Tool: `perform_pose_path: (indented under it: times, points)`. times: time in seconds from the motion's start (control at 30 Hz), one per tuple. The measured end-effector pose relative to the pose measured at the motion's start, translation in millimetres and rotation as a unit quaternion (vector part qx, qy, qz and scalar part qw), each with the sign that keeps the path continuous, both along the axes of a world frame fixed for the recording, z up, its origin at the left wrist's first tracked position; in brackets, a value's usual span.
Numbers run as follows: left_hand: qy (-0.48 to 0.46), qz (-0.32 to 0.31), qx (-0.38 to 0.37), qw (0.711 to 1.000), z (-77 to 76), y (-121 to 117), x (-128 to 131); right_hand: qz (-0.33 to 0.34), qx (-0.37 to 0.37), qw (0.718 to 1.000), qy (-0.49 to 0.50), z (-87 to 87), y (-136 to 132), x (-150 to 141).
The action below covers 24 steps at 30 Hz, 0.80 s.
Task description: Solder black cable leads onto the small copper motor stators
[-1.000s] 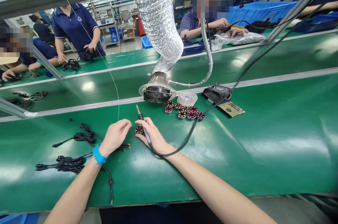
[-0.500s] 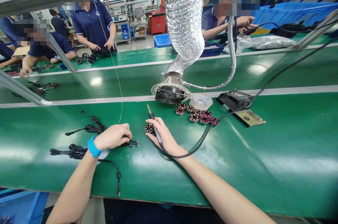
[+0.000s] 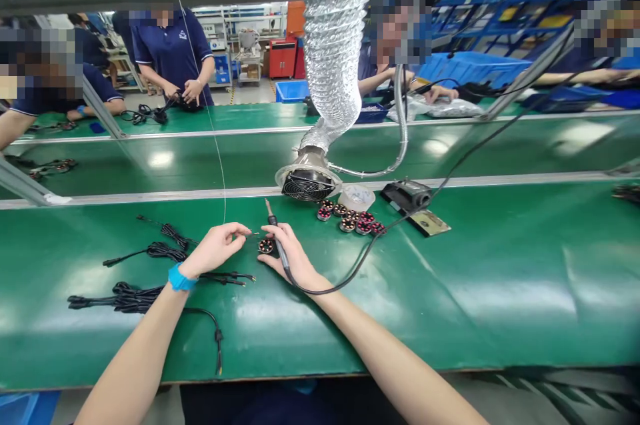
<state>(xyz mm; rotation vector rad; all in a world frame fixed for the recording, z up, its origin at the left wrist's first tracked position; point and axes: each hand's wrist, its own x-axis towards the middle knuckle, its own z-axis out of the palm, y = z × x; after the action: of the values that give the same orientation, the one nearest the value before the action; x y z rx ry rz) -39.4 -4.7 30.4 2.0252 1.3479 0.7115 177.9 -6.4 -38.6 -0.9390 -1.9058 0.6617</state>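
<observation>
In the head view, the left hand had moved since half a second earlier from beside the black cables to just beside a ring-shaped stator. Its thumb and fingertips were pinched on a tiny pale-tipped piece, too small to identify. The right hand gripped a soldering iron and held the stator between thumb and fingers, which hid its right edge. The left wrist covered part of the cables, and the lower end of the hanging wire was lost near that hand. At the seven o'clock corner, a blue bin was cut off, its contents unseen; across the bench, a dark blue tray, partly behind the duct, held small pale pieces. The iron's long axis ran from five to eleven o'clock, tip toward eleven.
</observation>
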Motion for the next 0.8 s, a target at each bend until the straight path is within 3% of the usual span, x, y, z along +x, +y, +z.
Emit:
perform_pose_path:
  times: [0.23,0.43,0.6,0.8]
  points:
    - [-0.046,0.001,0.010,0.999,-4.0,-5,11,-0.020,-0.009,0.991,0.128,28.3,-8,-10]
    - [-0.048,-0.029,0.007,0.998,1.5,-7,11,-0.009,-0.052,0.980,0.191,24.6,-5,-20]
    - [-0.088,-0.062,-0.063,0.992,1.2,-4,8,0.022,-0.065,0.979,0.191,23.6,-6,-23]
    - [-0.147,-0.022,-0.123,0.981,-2.0,-1,8,-0.002,-0.077,0.974,0.211,25.4,-9,-25]
